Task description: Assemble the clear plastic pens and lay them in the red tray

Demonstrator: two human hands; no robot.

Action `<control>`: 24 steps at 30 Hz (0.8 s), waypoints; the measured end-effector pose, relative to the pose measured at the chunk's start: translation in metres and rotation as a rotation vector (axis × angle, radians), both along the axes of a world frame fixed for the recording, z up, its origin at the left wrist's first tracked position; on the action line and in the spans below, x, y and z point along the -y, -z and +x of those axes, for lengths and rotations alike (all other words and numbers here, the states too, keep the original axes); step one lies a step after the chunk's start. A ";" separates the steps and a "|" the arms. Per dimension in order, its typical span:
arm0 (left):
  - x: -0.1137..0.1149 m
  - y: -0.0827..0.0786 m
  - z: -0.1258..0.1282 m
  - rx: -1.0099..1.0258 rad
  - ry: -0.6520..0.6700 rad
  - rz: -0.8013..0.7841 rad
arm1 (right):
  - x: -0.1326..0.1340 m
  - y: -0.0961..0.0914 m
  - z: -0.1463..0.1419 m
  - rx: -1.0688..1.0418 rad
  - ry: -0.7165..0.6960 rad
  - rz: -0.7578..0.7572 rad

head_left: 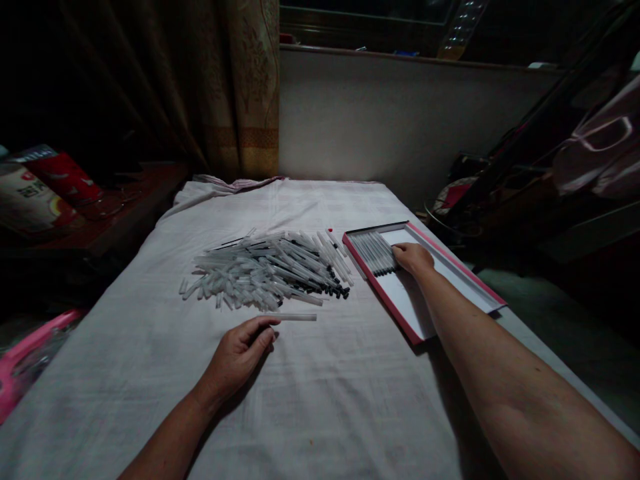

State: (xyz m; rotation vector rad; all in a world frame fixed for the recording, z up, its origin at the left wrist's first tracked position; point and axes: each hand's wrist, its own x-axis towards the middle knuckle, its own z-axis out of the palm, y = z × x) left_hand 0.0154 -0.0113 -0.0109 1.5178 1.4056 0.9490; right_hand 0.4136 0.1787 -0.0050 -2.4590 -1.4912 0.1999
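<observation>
My left hand (245, 347) is closed in a pinch on one end of a translucent pen barrel (299, 317), which points right just above the cloth. Beyond it lies a large heap of clear pen parts (265, 270), many with black ends toward the right. My right hand (414, 257) reaches into a shallow red-edged box (415, 327) with a white inside. There a row of pens (373, 250) lies side by side, black ends toward me. The right fingers are closed at the row's right end on a pen, mostly hidden by the hand.
A pale cloth (310, 393) covers the table. A small red piece (331, 230) lies beyond the heap. At left are a dark side table with a red packet (67, 175) and a pink plastic rim (30, 353). A curtain (250, 87) hangs behind.
</observation>
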 end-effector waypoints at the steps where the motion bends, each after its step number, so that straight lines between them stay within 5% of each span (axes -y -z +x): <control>1: 0.000 0.000 0.000 0.003 0.002 0.002 | 0.000 0.000 0.000 0.000 -0.003 -0.003; 24: -0.003 0.009 0.003 0.118 -0.016 0.002 | 0.027 0.000 0.008 -0.108 -0.052 0.063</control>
